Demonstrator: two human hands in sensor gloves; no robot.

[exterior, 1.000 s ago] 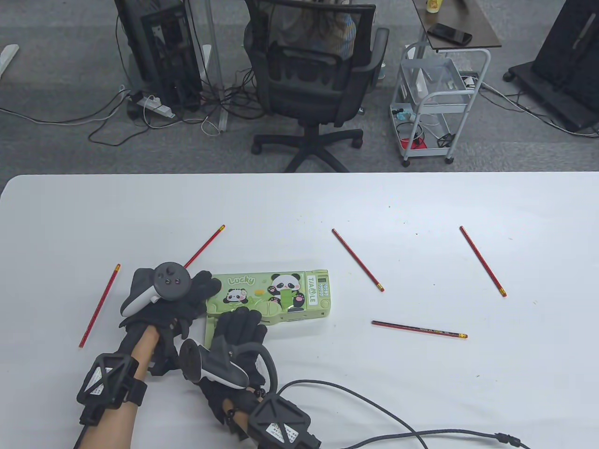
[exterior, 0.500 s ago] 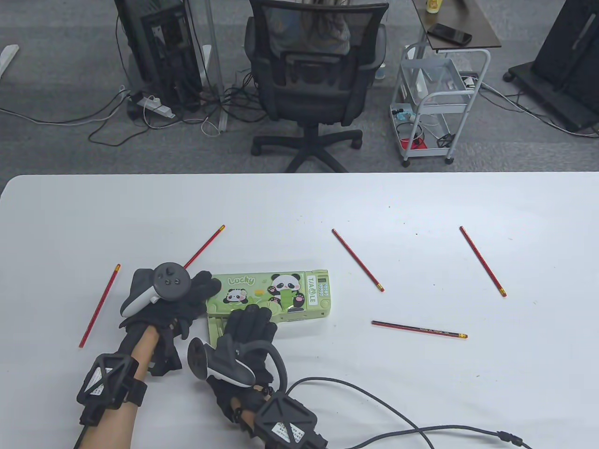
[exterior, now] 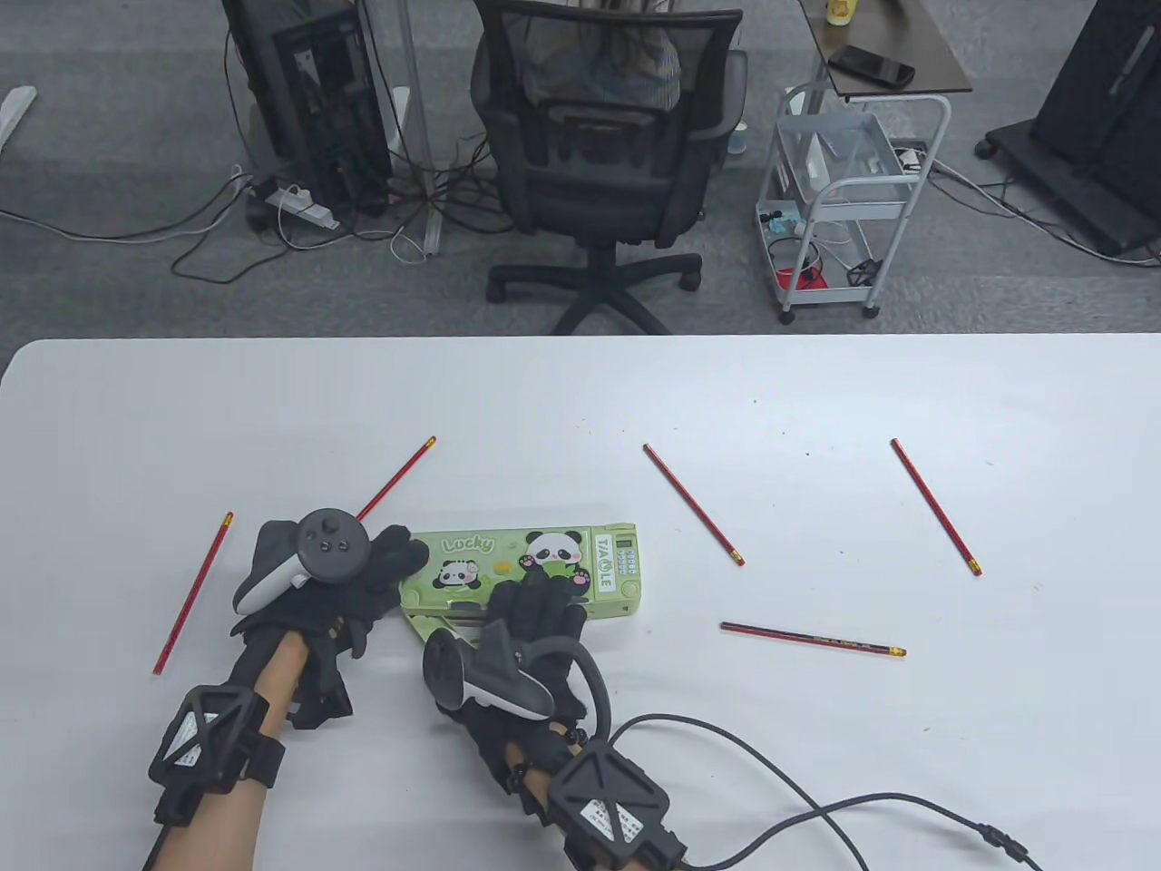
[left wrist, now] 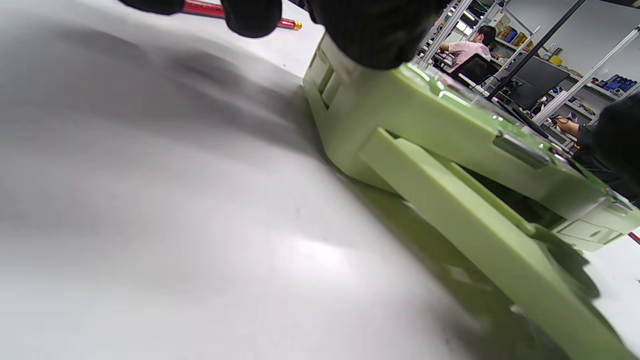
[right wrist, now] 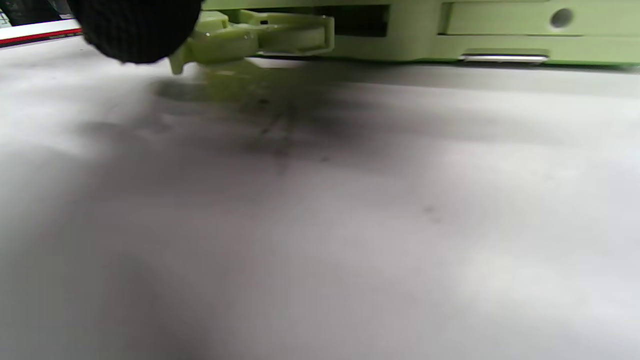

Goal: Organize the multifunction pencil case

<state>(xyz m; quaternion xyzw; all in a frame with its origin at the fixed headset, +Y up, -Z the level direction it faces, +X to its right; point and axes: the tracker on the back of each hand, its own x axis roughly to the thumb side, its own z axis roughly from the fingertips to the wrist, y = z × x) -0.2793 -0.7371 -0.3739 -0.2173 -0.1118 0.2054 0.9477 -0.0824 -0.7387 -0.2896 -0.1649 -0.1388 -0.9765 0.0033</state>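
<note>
A: Pencil case (exterior: 535,570)?
B: Light green plastic box, long and flat, lid printed with pandas, "Lucky" and a small keypad panel at its right end. Lies flat on the white table (exterior: 580,399), left of centre, near the front edge.

A: Anything open on it?
B: A green flap (left wrist: 480,235) swings out from the near long side, angled down to the table, dark slot behind it. Right wrist view shows the same side wall with a hinged green arm (right wrist: 260,37) sticking out, a metal strip and a round hole further along.

A: Left hand (exterior: 326,581)?
B: At the case's left end, fingers curled against the corner, one fingertip (left wrist: 380,35) pressing the top edge. Looks like a holding grip.

A: Right hand (exterior: 531,635)?
B: Over the near side, fingers laid on the lid and front edge above the flap. Whether they're clamped on anything, cannot tell; a thumb or fingertip (right wrist: 137,27) hangs just beside the green arm.

A: Pencils?
B: Five red ones loose on the table: two (exterior: 192,594) (exterior: 395,478) by the left hand, three (exterior: 694,504) (exterior: 812,639) (exterior: 936,506) right of the case, all apart from it.
</note>
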